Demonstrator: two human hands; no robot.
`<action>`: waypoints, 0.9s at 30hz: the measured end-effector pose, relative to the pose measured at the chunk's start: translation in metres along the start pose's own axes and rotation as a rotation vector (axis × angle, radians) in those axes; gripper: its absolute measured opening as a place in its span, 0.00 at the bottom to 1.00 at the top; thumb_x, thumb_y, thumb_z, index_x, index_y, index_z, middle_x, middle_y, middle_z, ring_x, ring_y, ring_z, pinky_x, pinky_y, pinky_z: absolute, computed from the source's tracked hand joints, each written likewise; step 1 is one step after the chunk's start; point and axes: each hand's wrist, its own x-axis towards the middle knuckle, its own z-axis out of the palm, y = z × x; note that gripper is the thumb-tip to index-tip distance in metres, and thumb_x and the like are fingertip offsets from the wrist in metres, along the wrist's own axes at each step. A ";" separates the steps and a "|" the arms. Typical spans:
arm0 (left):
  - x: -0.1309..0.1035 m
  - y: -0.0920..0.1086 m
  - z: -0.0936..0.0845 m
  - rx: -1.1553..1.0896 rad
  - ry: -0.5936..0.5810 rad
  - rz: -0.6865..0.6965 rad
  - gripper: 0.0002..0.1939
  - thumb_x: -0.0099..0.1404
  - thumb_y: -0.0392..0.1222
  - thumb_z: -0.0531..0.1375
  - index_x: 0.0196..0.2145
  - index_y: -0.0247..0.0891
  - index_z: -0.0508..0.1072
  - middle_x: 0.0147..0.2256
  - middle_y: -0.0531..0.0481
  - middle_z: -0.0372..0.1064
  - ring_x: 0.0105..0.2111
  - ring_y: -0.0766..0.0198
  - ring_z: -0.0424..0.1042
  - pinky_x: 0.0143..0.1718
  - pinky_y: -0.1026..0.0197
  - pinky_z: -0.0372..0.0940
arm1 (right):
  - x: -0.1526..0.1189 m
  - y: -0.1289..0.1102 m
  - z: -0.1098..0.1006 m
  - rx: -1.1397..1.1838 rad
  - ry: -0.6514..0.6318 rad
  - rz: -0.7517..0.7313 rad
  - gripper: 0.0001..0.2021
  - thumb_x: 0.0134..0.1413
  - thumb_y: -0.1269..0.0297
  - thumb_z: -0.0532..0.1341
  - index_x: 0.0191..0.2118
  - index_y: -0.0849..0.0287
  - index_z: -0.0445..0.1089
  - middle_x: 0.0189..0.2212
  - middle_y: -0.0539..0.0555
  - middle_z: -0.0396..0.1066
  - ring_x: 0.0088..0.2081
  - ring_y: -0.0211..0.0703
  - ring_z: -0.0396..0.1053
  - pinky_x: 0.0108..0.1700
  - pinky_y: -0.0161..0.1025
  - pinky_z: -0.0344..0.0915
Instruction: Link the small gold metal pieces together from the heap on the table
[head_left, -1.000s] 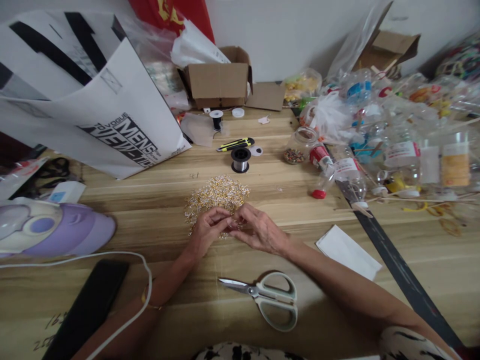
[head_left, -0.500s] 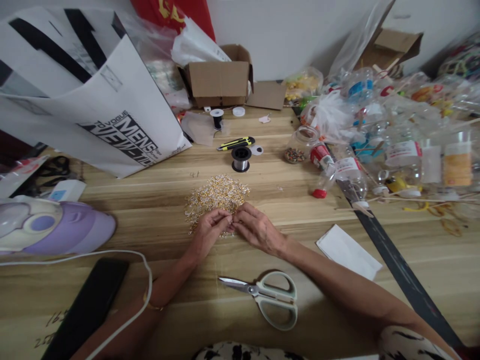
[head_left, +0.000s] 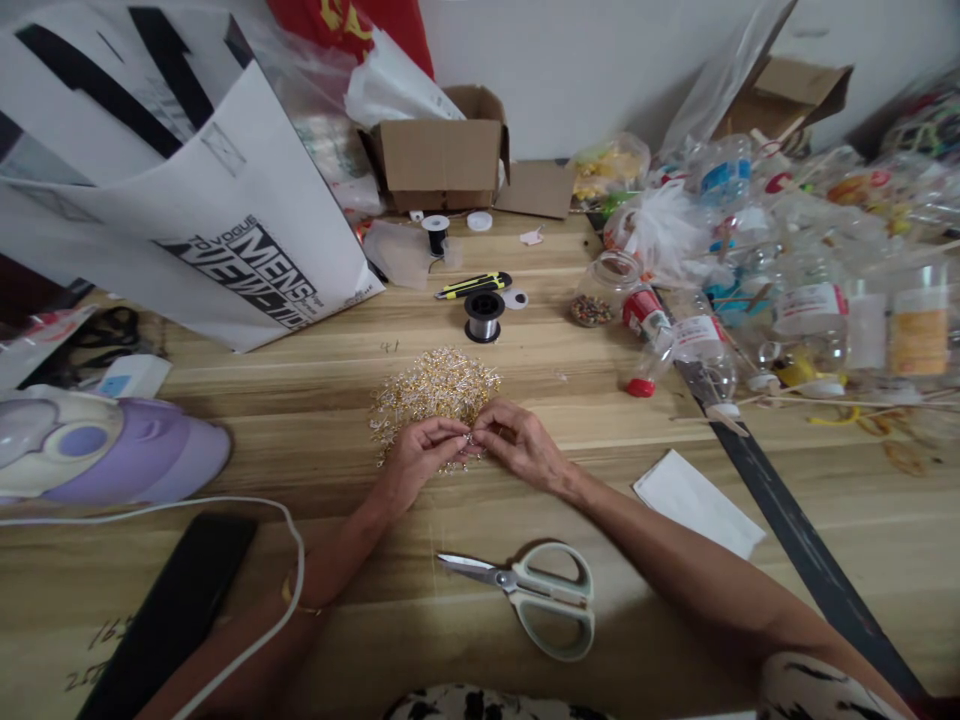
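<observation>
A loose pile (head_left: 435,385) of tiny gold and silver metal pieces, like beads or jewellery findings, lies on the wooden table. At its near edge my left hand (head_left: 417,458) and my right hand (head_left: 521,448) meet with fingertips almost touching. Thumb and forefinger of each hand are closed in a pinch. Between them is a tiny shiny piece (head_left: 469,437), too small to make out exactly. A fine thread or wire seems to run down the table below my left hand. Scissors (head_left: 517,590) with pale green handles lie partly spread in front of me.
Beyond the pile are a spool of wire (head_left: 482,318), a yellow-black utility knife (head_left: 472,286) and a jar of beads (head_left: 592,300). Plastic bottles (head_left: 810,310) crowd the right. A white bag (head_left: 262,230), a purple appliance (head_left: 142,455) and a dark phone-like slab (head_left: 176,610) stand left.
My right hand's fingers have shifted slightly, and a small gap with the shiny piece now shows between the fingertips. The pile and scissors stay put.
</observation>
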 end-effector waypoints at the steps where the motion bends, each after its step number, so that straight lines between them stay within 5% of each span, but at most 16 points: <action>1: 0.000 0.001 0.001 0.000 0.005 0.000 0.13 0.50 0.44 0.67 0.31 0.33 0.73 0.29 0.48 0.77 0.31 0.59 0.77 0.34 0.60 0.71 | 0.000 0.000 0.000 0.021 -0.001 0.016 0.07 0.58 0.65 0.57 0.31 0.62 0.68 0.30 0.53 0.66 0.33 0.39 0.63 0.36 0.36 0.60; 12: 0.001 -0.003 -0.002 -0.022 -0.011 0.022 0.10 0.53 0.43 0.65 0.31 0.34 0.73 0.29 0.48 0.77 0.31 0.60 0.77 0.34 0.59 0.71 | 0.002 -0.005 -0.001 0.309 -0.032 0.214 0.12 0.57 0.57 0.58 0.31 0.62 0.67 0.27 0.51 0.67 0.30 0.37 0.64 0.34 0.35 0.61; 27: 0.003 -0.004 -0.003 -0.013 0.046 0.018 0.11 0.50 0.44 0.67 0.28 0.34 0.74 0.28 0.48 0.77 0.28 0.61 0.76 0.34 0.60 0.71 | -0.003 0.004 0.003 0.321 -0.042 0.168 0.10 0.57 0.59 0.58 0.35 0.62 0.66 0.29 0.53 0.67 0.31 0.37 0.65 0.33 0.35 0.63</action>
